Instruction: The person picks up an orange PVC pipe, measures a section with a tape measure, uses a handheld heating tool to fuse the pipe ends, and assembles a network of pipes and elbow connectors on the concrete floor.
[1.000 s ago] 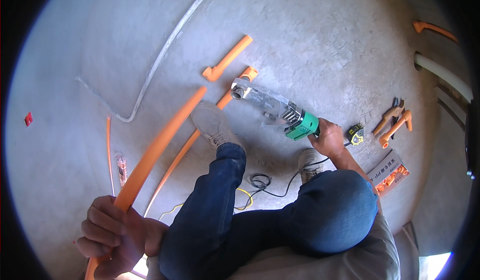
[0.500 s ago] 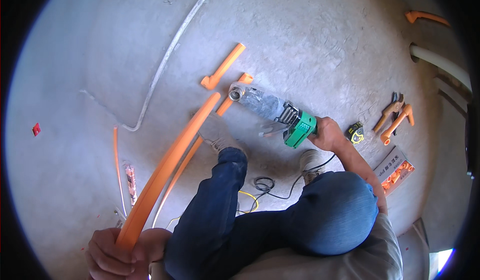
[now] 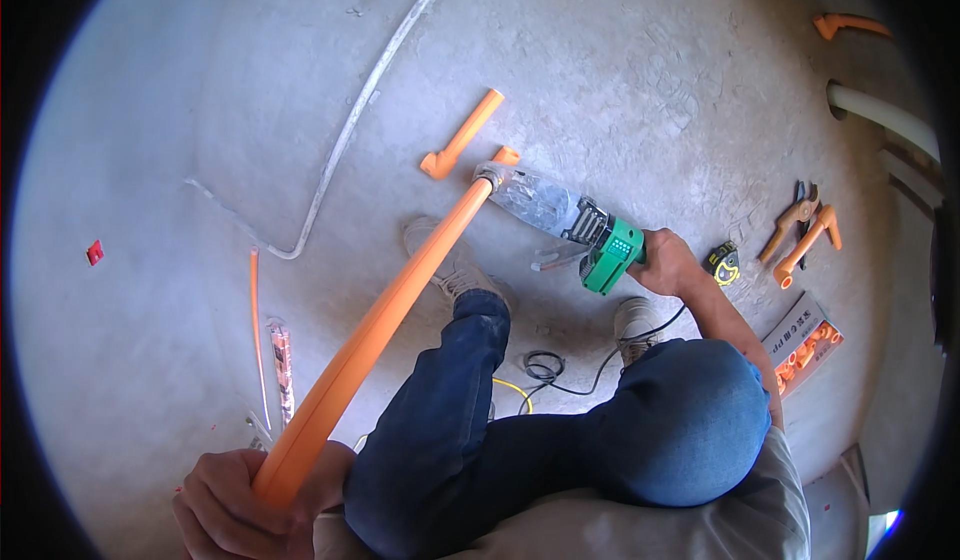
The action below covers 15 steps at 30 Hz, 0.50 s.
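Note:
My left hand [image 3: 235, 505] grips the near end of a long orange plastic pipe [image 3: 390, 310] at the lower left. The pipe runs up and right over my shoe, and its far end meets the metal head of a pipe welding tool [image 3: 555, 210] with a green handle. My right hand [image 3: 665, 260] holds that green handle just above the concrete floor. A small orange fitting [image 3: 508, 155] sits on the other side of the tool's head. My knees in blue trousers fill the lower middle.
A short orange pipe with an elbow [image 3: 462, 135] lies beside the tool head. A tape measure [image 3: 722, 263], pipe cutters [image 3: 800, 225] and a box of orange fittings [image 3: 805, 340] lie at the right. A black cord [image 3: 560, 370] coils by my shoe. A thin orange rod [image 3: 255, 310] lies at the left.
The long pipe's far end has swung right and forward until it meets the tool's head. My left hand has dropped toward the lower edge. The tool has shifted slightly.

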Each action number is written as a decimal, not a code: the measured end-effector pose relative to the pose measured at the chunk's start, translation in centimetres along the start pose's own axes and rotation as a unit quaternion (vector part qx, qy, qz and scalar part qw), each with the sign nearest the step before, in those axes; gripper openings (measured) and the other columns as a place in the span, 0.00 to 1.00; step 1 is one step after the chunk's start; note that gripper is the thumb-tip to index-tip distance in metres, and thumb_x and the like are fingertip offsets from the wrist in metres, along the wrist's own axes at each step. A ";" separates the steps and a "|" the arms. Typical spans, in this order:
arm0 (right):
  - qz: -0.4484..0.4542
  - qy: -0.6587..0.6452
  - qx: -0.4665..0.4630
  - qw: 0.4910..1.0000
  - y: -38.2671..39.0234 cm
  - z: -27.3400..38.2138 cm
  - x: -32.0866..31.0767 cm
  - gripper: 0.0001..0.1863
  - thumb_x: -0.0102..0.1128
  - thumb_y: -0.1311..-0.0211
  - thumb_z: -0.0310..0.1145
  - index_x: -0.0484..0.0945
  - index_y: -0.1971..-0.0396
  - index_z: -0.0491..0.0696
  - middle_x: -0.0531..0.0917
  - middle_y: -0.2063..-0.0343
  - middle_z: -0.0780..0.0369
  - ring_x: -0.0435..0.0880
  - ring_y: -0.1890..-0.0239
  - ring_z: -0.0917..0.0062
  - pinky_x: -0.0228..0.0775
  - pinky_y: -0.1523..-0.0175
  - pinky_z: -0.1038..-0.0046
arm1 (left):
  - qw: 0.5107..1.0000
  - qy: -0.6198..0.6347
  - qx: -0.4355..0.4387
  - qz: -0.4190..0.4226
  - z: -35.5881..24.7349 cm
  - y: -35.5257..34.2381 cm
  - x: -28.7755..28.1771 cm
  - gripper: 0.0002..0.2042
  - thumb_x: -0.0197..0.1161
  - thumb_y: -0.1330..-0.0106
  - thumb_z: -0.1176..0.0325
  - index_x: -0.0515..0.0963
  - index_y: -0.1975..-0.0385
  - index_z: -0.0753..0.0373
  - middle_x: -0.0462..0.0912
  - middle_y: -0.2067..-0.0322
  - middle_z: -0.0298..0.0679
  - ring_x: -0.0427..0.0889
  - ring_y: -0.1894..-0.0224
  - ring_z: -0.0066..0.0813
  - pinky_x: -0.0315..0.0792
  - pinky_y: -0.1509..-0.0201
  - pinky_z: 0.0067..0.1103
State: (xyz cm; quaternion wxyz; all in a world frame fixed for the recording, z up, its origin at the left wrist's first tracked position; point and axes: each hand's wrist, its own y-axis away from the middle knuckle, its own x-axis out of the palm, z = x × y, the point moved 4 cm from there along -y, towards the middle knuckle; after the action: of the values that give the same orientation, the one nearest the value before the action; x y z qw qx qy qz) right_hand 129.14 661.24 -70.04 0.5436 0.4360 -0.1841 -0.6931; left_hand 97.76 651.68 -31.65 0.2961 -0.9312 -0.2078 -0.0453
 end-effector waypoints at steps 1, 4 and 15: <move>0.000 -0.004 0.000 1.000 0.0 -0.2 0.1 0.15 0.64 0.51 0.37 0.81 0.69 0.39 0.83 0.71 0.43 0.83 0.63 0.46 0.76 0.54 0.54 | 1.000 -0.002 -0.007 0.009 0.3 0.1 -0.2 0.25 0.57 0.30 0.42 0.64 0.80 0.54 0.59 0.86 0.23 0.59 0.87 0.14 0.56 0.83 0.16; -0.001 -0.013 -0.005 1.000 0.0 0.0 0.1 0.15 0.64 0.51 0.37 0.81 0.69 0.39 0.83 0.71 0.43 0.83 0.63 0.46 0.76 0.54 0.54 | 1.000 -0.004 -0.014 0.021 0.0 0.0 0.0 0.25 0.58 0.30 0.41 0.64 0.80 0.54 0.59 0.85 0.24 0.58 0.87 0.14 0.56 0.83 0.17; 0.003 0.011 0.009 1.000 0.3 0.5 -0.6 0.18 0.63 0.50 0.40 0.82 0.67 0.39 0.84 0.67 0.43 0.84 0.59 0.47 0.76 0.51 0.54 | 0.992 -0.064 -0.071 0.082 0.4 -0.7 1.2 0.26 0.54 0.30 0.37 0.67 0.73 0.56 0.62 0.82 0.28 0.65 0.82 0.21 0.64 0.77 0.21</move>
State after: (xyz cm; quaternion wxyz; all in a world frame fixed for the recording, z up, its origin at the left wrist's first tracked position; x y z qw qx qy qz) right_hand 128.88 661.56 -69.30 0.5436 0.4477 -0.1857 -0.6853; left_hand 98.53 652.88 -31.38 0.2183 -0.9647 -0.1457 0.0238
